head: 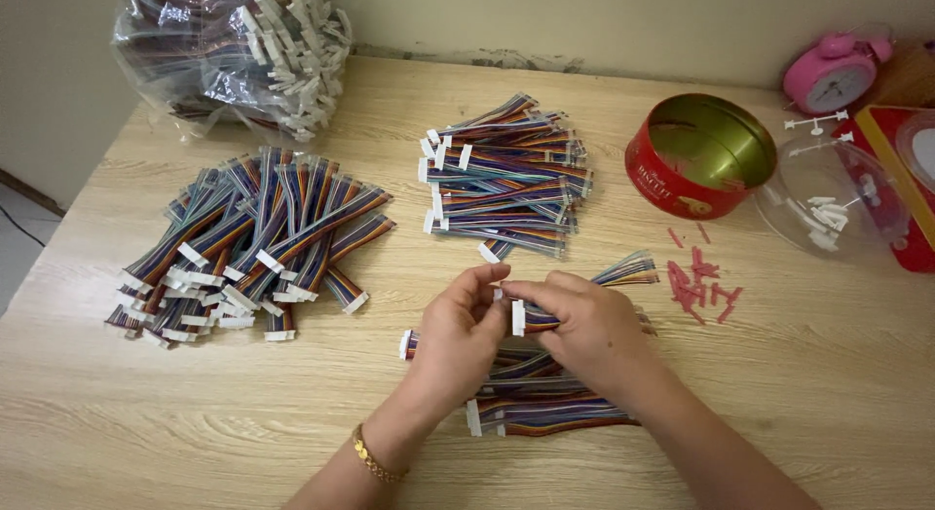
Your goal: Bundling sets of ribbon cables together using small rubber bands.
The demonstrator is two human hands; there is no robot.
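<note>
Both hands, left hand and right hand, fingers pinched on one rainbow ribbon cable: likely light, floppy; best gripped at rigid white connector.

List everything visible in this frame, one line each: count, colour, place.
table: one, light wood, fills the view
plastic bag of cables: one, clear, far left
big cable pile: one, rainbow with white plugs, left
stacked cables: one pile, rainbow, centre back
cables under the hands: few, rainbow, near centre
held cable: one, rainbow
round tin: one, red, open, right
small red pieces: several, right of hands
clear lid: one, holding white bits
alarm clock: one, pink, far right
left hand: gold bracelet, pinching plug
right hand: gripping cable
</note>
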